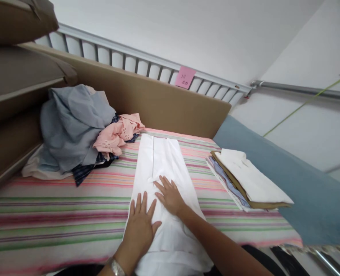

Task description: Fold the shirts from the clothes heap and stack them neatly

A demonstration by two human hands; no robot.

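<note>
A white garment, folded into a long narrow strip, lies on the striped cloth in front of me. My left hand rests flat on its left part with the fingers spread. Farther up, near the middle of the strip, my right hand lies on the fabric, its fingers stretched out over a small crease. Neither hand grips anything. The garment's near end runs down toward my body, between my forearms.
To the left is a heap of crumpled clothes, with a grey-blue garment and a pink one. A stack of folded clothes sits at the right. A brown board and railing stand behind; brown boxes rise at the left.
</note>
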